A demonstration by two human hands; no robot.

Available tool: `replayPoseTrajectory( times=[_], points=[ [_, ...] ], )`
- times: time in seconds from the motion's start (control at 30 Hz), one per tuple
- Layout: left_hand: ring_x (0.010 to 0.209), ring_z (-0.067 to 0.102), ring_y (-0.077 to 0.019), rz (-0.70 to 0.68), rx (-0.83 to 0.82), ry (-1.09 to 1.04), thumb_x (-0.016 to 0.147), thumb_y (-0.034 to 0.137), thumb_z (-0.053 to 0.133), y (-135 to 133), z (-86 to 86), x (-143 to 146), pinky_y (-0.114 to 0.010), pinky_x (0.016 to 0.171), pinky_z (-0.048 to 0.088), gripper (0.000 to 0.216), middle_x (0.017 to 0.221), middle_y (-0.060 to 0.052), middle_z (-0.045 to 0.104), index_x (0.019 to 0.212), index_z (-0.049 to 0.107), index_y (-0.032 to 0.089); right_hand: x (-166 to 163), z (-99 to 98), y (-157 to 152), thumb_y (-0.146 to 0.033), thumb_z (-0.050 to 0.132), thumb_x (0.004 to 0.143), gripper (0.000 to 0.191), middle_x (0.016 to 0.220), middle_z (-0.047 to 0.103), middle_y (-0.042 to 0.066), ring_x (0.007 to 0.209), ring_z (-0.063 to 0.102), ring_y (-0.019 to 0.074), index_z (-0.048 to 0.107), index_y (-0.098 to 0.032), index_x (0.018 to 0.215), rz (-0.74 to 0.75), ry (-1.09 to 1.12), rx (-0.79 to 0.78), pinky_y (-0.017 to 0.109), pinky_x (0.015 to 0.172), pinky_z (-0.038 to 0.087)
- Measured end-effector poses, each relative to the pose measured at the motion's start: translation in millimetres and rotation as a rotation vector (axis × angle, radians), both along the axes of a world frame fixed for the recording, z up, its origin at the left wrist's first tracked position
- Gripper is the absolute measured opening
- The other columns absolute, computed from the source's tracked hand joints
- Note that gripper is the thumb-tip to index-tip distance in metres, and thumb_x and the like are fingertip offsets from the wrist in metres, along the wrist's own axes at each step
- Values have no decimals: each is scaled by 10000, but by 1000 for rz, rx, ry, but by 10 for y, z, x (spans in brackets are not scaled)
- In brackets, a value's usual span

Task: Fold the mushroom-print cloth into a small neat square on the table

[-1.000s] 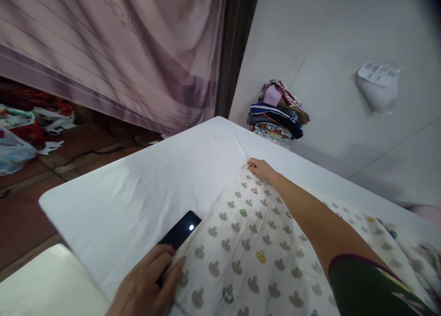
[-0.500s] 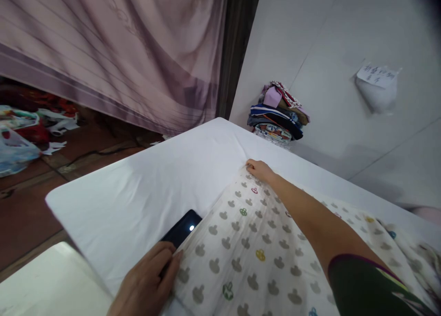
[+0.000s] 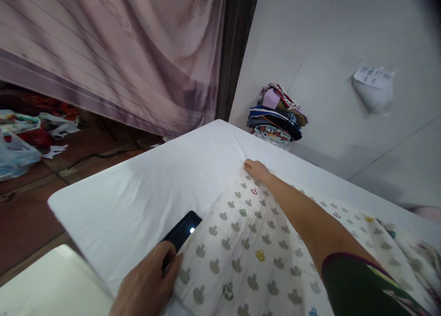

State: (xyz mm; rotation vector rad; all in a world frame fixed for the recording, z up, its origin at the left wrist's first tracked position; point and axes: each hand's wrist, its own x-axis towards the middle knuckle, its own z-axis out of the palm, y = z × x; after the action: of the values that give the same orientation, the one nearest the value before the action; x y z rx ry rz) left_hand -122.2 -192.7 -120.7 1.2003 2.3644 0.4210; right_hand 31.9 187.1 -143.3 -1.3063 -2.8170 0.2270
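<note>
Head camera looks down on a white-sheeted tabletop (image 3: 138, 192) where a patterned cloth (image 3: 248, 256), cream with grey mouse-shaped motifs and a few coloured ones, lies spread from the near right side toward the middle. The 2 hands each take 1 corner of its left edge. The left hand (image 3: 149, 284) is at the near corner, its fingers curled and closed on the cloth's edge at the bottom of the view. The right hand (image 3: 255, 170) is stretched out to the far corner, closed narrowly on the fabric there, with the bare forearm lying across the cloth and a dark sleeve (image 3: 358, 284) showing at the lower right. A black phone (image 3: 181, 231) with 1 small white light rests on the sheet just beside the cloth's left edge, its near end touching or tucked under the left hand's fingers. Beyond the far edge of the tabletop, a stack of folded clothes (image 3: 277, 116) stands against the pale wall, and further right a white bag (image 3: 374, 93) carries a handwritten paper note. A mauve curtain (image 3: 138, 54) hangs at the upper left, with plastic bags (image 3: 17, 143) on the brown floor below it.
</note>
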Motion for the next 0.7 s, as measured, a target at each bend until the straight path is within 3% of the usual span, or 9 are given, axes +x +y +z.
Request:
replayPoseTrajectory(
  times=[0.13, 0.33, 0.53, 0.7],
  points=[
    [647, 593, -156, -28, 48, -21, 805, 472, 331, 18, 1, -5, -258, 592, 396, 320, 703, 12, 605, 893, 536, 243, -48, 9, 44, -254, 460, 841, 274, 1055, 626, 25, 914, 562, 169, 576, -275, 1089, 10, -29, -29, 229, 721, 374],
    [710, 629, -176, -177, 45, -9, 787, 405, 382, 60, -62, -123, -266, 618, 439, 377, 787, -8, 645, 1087, 557, 260, -65, 45, -3, -299, 457, 848, 212, 922, 648, 81, 807, 580, 192, 604, -235, 986, -85, -40, -12, 252, 654, 380],
    [671, 595, -171, -368, -44, 72, 780, 316, 359, 419, 307, -273, -264, 576, 370, 258, 742, -17, 647, 755, 603, 236, -47, 280, 68, -284, 343, 891, 268, 920, 628, 116, 809, 576, 215, 546, -208, 1050, -259, 68, 61, 280, 657, 386],
    [666, 558, -171, -417, -53, 250, 713, 281, 417, 968, 556, -547, -273, 580, 334, 206, 803, -42, 646, 787, 596, 212, -137, 570, 377, -228, 291, 894, 295, 1020, 603, 117, 876, 565, 205, 509, -185, 1089, -381, 182, 103, 288, 715, 411]
  ],
)
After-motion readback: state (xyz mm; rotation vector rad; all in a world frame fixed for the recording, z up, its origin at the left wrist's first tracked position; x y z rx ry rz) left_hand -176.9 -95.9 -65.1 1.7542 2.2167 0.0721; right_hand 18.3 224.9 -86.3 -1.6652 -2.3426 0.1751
